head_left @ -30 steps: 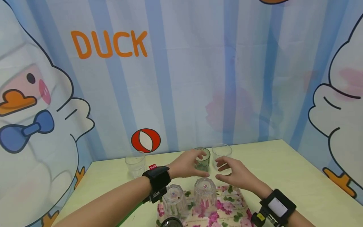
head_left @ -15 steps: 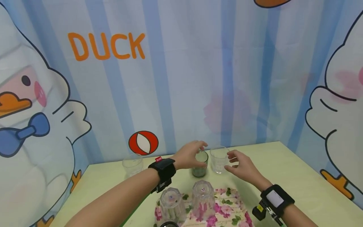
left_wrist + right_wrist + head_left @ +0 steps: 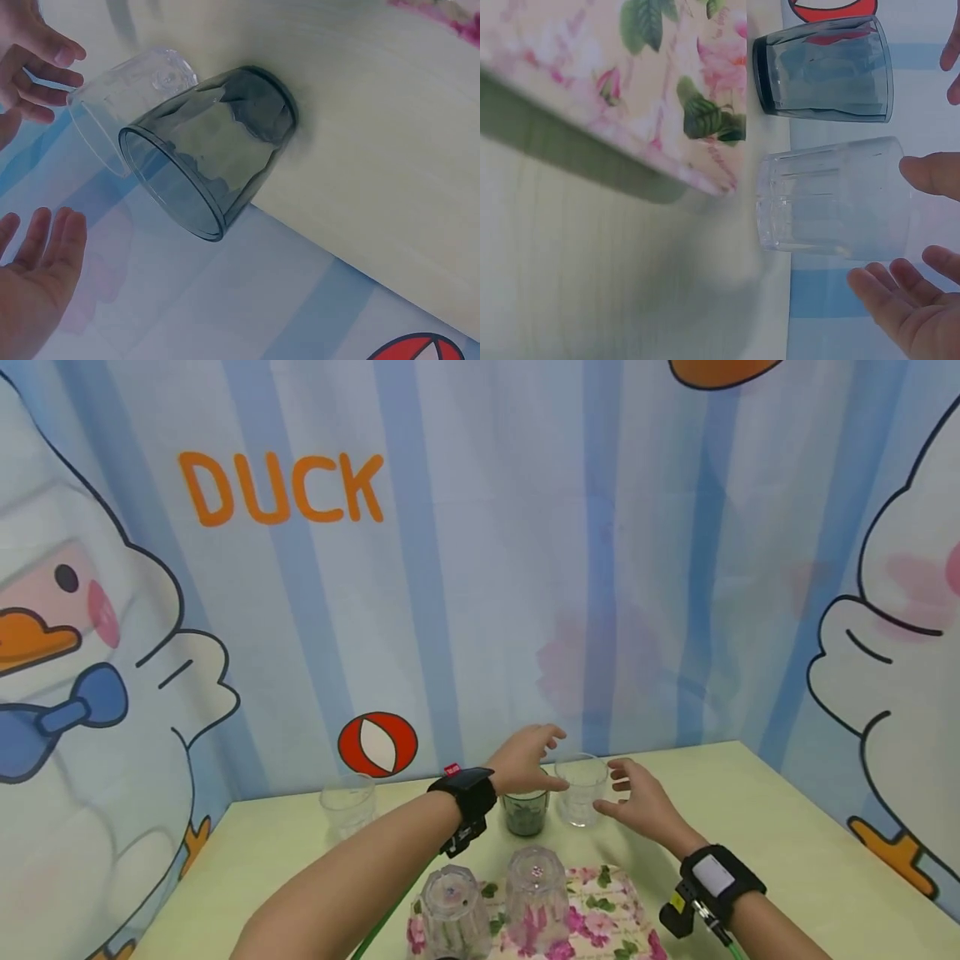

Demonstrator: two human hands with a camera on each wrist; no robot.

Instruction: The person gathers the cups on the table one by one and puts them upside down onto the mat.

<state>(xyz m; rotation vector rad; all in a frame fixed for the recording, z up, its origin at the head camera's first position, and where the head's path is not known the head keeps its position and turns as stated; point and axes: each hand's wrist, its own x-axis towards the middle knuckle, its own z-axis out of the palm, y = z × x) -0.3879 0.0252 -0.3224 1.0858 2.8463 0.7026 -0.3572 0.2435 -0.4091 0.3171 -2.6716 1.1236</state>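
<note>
A clear glass tumbler (image 3: 581, 797) stands upright near the table's back edge, just right of a smoky grey-green tumbler (image 3: 525, 814). My left hand (image 3: 528, 762) is over the grey-green tumbler, fingers and thumb spread toward the clear one and gripping nothing. At the clear tumbler's right side is my right hand (image 3: 641, 797), its fingers loosely bent and apart from the thumb. In the left wrist view, the left hand (image 3: 45, 274) shows extended fingers beside both tumblers. The right wrist view has the right hand's fingers (image 3: 892, 300) close to the clear tumbler (image 3: 832, 199); contact is unclear.
Two clear faceted glasses (image 3: 453, 906) stand upside down on a floral-patterned slab (image 3: 600, 914) at the front. Another clear tumbler (image 3: 348, 806) is at the back left, partly behind the left forearm. A striped duck-print cloth (image 3: 487, 568) hangs behind the pale table (image 3: 750, 843).
My left hand has moved right, from beside the grey-green tumbler toward the clear one. My right hand has shifted from in front of the clear tumbler to its right side.
</note>
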